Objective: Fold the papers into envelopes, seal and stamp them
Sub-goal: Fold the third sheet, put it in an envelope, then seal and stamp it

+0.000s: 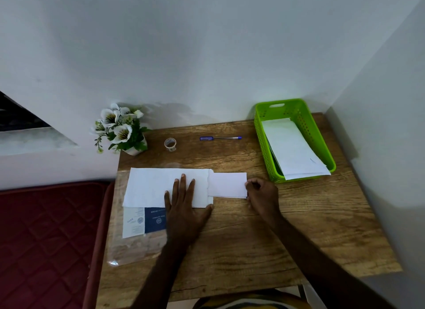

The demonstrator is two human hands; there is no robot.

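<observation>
The left hand [184,205] lies flat with fingers spread, pressing down on a white envelope [158,187] that rests on the table [253,228]; its fingertips reach toward the envelope's far edge and its thumb sits at the near right corner. Just beyond that thumb side, a folded paper [227,184] sticks out of the envelope's open end, and the right hand [261,195] has its fingers curled at the paper's outer edge, apparently pinching it, though the exact contact is hard to make out. Under the left palm's near side a printed blue-and-white leaflet [142,220] lies on a clear plastic sleeve [128,246]. Past the left fingertips stand a roll of tape [170,144] and a pen [220,138]; beyond the right hand a green basket [299,115] holds more sheets. The paper looks thin, light and limp, likely to buckle if pushed from one corner, so a hold at the middle of its trailing edge with the envelope pinned flat seems the safest way to slide it in.
</observation>
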